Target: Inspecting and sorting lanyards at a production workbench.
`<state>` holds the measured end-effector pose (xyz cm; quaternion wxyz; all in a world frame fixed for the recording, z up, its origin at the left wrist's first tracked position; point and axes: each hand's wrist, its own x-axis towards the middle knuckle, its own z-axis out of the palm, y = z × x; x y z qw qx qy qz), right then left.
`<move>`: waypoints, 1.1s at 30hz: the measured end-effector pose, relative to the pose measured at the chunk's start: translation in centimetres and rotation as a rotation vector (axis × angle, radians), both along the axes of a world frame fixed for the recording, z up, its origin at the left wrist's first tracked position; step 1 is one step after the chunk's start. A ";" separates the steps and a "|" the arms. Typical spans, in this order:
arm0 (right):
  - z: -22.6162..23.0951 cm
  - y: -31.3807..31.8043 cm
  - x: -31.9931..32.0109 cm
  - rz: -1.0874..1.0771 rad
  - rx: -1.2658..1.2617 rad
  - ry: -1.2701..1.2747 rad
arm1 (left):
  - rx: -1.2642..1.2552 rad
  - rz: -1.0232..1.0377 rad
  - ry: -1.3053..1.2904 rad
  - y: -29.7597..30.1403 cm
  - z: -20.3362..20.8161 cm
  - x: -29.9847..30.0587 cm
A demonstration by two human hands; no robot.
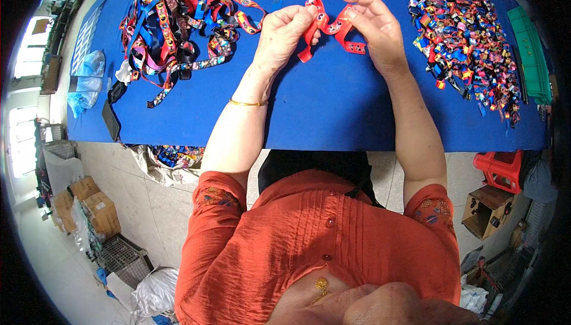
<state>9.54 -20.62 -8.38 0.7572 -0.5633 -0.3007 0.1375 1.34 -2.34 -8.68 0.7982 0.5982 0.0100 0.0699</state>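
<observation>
A red printed ribbon strap point(334, 26) is stretched between my two hands above the blue table. My left hand point(282, 35) pinches it between thumb and fingers, and one end hangs down below that hand. On the other side my right hand point(377, 30) holds the strap by thumb and fingertips, with its other end dangling beside the palm. To the left of my hands lies a loose tangle of printed straps point(163, 24) in red, blue, black and purple. At the right a broad pile of small folded colourful straps point(461, 39) covers the table.
The blue table point(333, 117) spans the far half of the view. A green crate point(529, 54) stands at its right edge. A dark phone-like slab point(110, 120) lies near the left corner. Below are a filled white sack point(160, 167), a red stool point(499, 169) and cardboard boxes point(98, 209).
</observation>
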 end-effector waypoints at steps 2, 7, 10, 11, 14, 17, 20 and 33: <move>0.1 0.1 -0.4 0.011 -0.038 0.007 | 0.064 0.012 0.013 -0.3 -0.1 -0.1; -0.2 0.6 -0.7 0.094 -0.036 0.085 | 0.183 -0.003 0.057 -0.6 0.2 -0.4; -0.6 0.7 -0.6 0.085 -0.048 0.065 | 0.248 -0.039 0.044 -0.5 -0.2 -0.3; -0.8 0.7 -0.5 0.085 -0.048 0.065 | 0.248 -0.039 0.044 -0.5 -0.5 -0.3; -1.1 0.5 -0.2 0.085 -0.094 0.087 | 0.300 -0.057 0.050 -0.7 -0.7 -0.3; -0.8 0.4 -0.5 0.063 -0.178 0.076 | 0.292 -0.064 0.047 -0.8 -0.8 -0.3; -0.9 0.5 -0.6 0.021 -0.135 0.073 | 0.275 -0.094 0.081 -0.8 -0.4 -0.3; -0.2 0.3 0.2 -0.066 0.003 0.052 | -0.102 0.008 -0.026 -0.3 -1.1 0.3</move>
